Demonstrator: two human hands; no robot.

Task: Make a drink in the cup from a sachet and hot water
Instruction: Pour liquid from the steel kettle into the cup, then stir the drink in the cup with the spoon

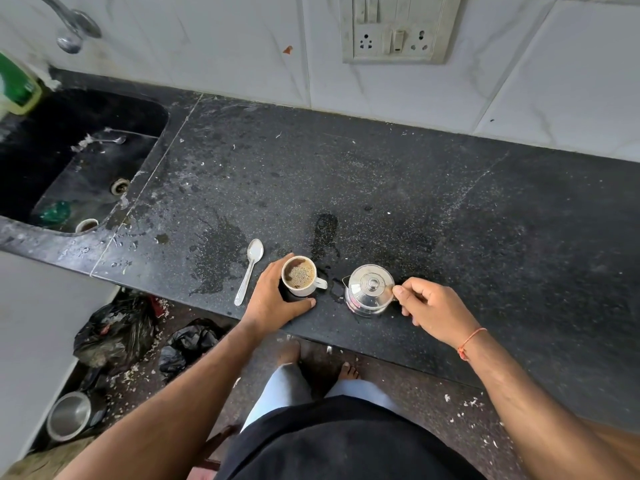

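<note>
A small white cup stands near the front edge of the black counter, filled with frothy brown drink, its handle pointing right. My left hand curls round the cup's left side, thumb lying along the counter in front of it. To the right stands a small steel kettle with its lid on. My right hand grips the kettle's handle on its right side. A steel spoon lies left of the cup. No sachet is in view.
Wet patches spread on the counter around and behind the cup. A black sink with a tap is at the far left, holding a cup and a spoon. A socket panel sits on the tiled wall. Black bags and a steel bowl lie on the floor.
</note>
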